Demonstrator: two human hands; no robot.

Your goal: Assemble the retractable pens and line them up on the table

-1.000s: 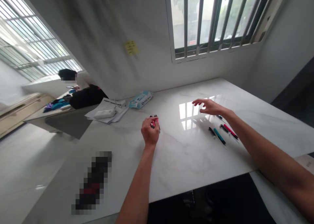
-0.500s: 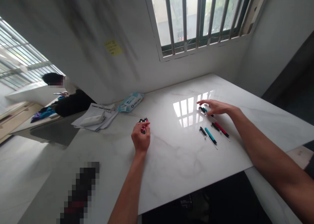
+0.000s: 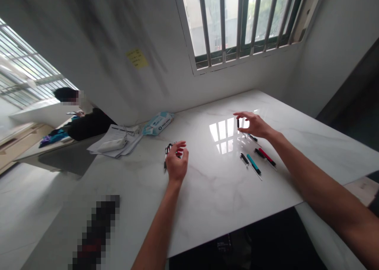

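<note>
Right grip: your right grip [image 3: 253, 124] is pinched, thumb and fingertip closed on a small black piece [image 3: 238, 123].
Black piece: upright between your fingertips, raised off the surface [image 3: 213, 199].
Under right grip: dark pen parts [image 3: 252, 137] on the surface, just below your hand, partly hidden by it.
Teal barrel: the teal barrel [image 3: 253, 163] lies nearer you than the right grip, with a black clip part [image 3: 244, 158] on its left and a thin refill [image 3: 256, 173] alongside.
Red barrel: the red barrel [image 3: 267, 156] lies between the teal one and your right forearm, black part beside it.
Left grip: your left grip [image 3: 177, 161] is loosely curled, thumb and fingers apart; can't tell if it grasps anything.
Pen cluster: the pens [image 3: 166, 159] sit right against your left grip's outer side, partly behind it.
</note>
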